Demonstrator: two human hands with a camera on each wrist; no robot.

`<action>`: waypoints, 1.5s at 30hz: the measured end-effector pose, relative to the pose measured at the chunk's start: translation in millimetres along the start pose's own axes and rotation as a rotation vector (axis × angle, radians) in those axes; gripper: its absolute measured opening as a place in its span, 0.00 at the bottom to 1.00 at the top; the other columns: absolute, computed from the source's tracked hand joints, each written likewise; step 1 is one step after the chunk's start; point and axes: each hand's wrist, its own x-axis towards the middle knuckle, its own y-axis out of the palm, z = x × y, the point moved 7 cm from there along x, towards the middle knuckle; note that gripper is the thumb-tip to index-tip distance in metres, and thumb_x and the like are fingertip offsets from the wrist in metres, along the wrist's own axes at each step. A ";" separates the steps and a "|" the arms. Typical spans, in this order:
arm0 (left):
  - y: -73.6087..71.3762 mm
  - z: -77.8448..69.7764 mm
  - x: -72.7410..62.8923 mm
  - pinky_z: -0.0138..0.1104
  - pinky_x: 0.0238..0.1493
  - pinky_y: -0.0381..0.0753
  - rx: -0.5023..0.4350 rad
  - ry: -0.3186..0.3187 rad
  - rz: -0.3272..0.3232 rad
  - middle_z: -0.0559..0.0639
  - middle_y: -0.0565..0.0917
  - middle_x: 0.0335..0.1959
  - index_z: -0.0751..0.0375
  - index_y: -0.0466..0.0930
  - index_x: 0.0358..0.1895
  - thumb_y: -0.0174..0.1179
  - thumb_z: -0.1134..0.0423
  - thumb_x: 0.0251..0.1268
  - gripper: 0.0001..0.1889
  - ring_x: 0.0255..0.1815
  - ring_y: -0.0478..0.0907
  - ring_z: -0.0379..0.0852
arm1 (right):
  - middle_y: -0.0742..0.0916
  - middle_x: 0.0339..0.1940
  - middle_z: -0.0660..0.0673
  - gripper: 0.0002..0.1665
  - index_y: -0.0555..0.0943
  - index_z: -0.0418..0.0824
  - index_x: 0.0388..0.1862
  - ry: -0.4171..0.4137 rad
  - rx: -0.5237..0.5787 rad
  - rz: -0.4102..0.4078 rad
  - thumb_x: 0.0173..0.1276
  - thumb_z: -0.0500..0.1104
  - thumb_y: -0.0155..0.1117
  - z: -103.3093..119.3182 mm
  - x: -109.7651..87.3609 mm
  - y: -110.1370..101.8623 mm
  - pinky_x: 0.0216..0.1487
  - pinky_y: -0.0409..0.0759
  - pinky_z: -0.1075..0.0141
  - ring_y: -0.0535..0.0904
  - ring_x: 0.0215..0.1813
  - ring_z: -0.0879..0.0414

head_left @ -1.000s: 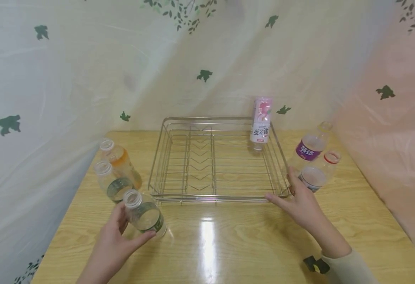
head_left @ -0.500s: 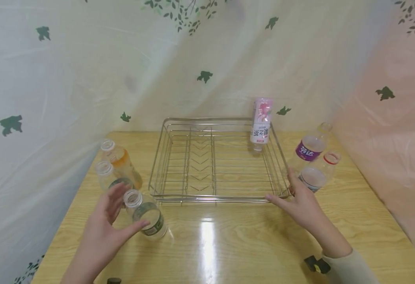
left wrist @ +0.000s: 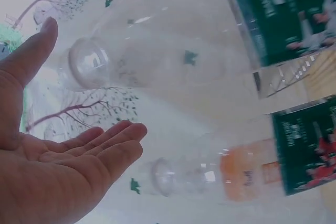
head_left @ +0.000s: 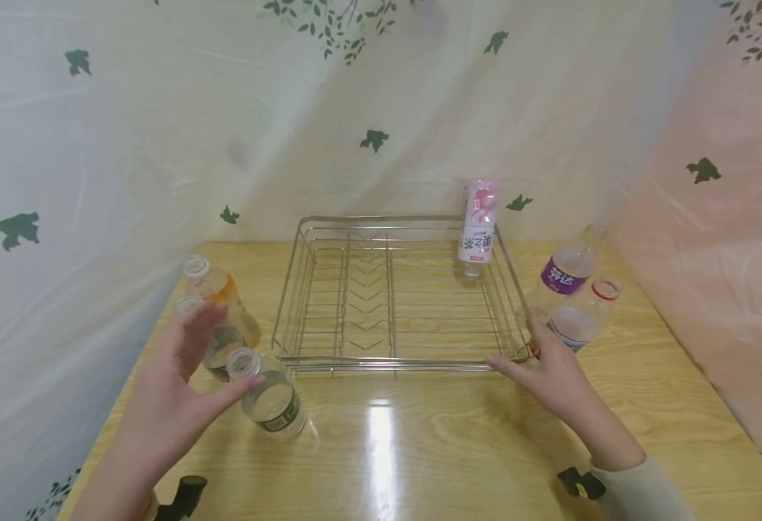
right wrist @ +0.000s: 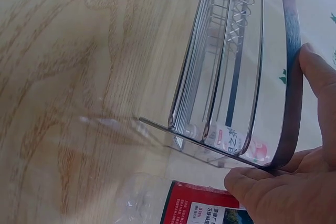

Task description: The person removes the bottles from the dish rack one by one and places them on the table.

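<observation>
My left hand (head_left: pixel 175 387) is raised with fingers and thumb spread apart, holding nothing. It hovers by the neck of a clear bottle with a green label (head_left: pixel 275 398), which stands upright on the table. Behind that hand stand a second green-label bottle (head_left: pixel 224 349), partly covered, and a bottle with an orange band (head_left: pixel 224 289). In the left wrist view an open mouth (left wrist: pixel 89 64) of a clear bottle lies beyond the thumb. My right hand (head_left: pixel 553 373) holds the near right corner of a wire dish rack (right wrist: pixel 291 77), thumb and fingers on its rim.
A pink-and-white bottle (head_left: pixel 478 224) stands upside down in the rack's far right corner. Right of the rack are a purple-label bottle (head_left: pixel 563 271) and a red-rimmed bottle (head_left: pixel 579 318), near the right hand. A patterned cloth (head_left: pixel 237 116) hangs behind the wooden table (head_left: pixel 446 449).
My left hand has let go of the front green-label bottle, its fingers spreading as it draws back to the left and up. The bottle stays standing. The right hand keeps its hold on the rack.
</observation>
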 end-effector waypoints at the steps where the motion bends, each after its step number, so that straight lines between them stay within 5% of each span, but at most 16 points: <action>1: -1.2 -3.7 1.2 0.21 0.66 0.63 0.006 0.002 -0.001 0.54 0.70 0.70 0.54 0.61 0.77 0.80 0.72 0.48 0.51 0.73 0.65 0.53 | 0.57 0.78 0.25 0.69 0.39 0.32 0.83 0.001 -0.002 -0.001 0.65 0.62 0.73 0.5 -0.1 -0.5 0.65 0.67 0.31 0.66 0.68 0.23; 7: -5.2 -31.5 6.1 0.21 0.67 0.61 0.014 0.001 -0.034 0.50 0.69 0.73 0.49 0.61 0.77 0.80 0.69 0.50 0.51 0.75 0.63 0.48 | 0.59 0.78 0.24 0.69 0.39 0.34 0.83 0.005 -0.007 0.002 0.64 0.62 0.73 2.1 -0.7 -1.5 0.64 0.67 0.31 0.68 0.66 0.23; 13: 1.8 -61.5 10.8 0.25 0.69 0.63 0.033 0.078 -0.037 0.50 0.71 0.70 0.55 0.65 0.74 0.82 0.68 0.47 0.49 0.73 0.65 0.47 | 0.58 0.78 0.25 0.69 0.39 0.35 0.83 0.012 -0.003 0.010 0.65 0.63 0.73 1.6 -1.9 -2.1 0.65 0.66 0.31 0.67 0.67 0.24; 21: 16.9 -82.1 9.0 0.30 0.70 0.64 0.013 0.103 -0.004 0.48 0.71 0.71 0.56 0.67 0.73 0.83 0.65 0.46 0.48 0.74 0.64 0.46 | 0.60 0.77 0.24 0.69 0.40 0.34 0.83 -0.019 -0.001 -0.002 0.65 0.64 0.72 4.2 -1.4 -3.4 0.63 0.68 0.31 0.69 0.66 0.23; 28: 41.5 -86.0 6.0 0.43 0.72 0.64 -0.018 0.085 0.089 0.43 0.70 0.72 0.53 0.64 0.75 0.82 0.57 0.50 0.48 0.75 0.62 0.46 | 0.58 0.78 0.25 0.69 0.39 0.34 0.83 -0.014 0.011 0.004 0.65 0.63 0.72 2.7 -1.8 -2.5 0.64 0.67 0.31 0.67 0.68 0.24; 45: 88.3 -87.3 9.2 0.46 0.73 0.64 -0.029 0.106 0.188 0.41 0.65 0.75 0.51 0.61 0.78 0.81 0.52 0.50 0.52 0.75 0.61 0.46 | 0.64 0.75 0.23 0.67 0.40 0.34 0.83 -0.021 -0.021 -0.003 0.66 0.64 0.71 2.1 -3.4 -2.5 0.61 0.72 0.32 0.73 0.62 0.27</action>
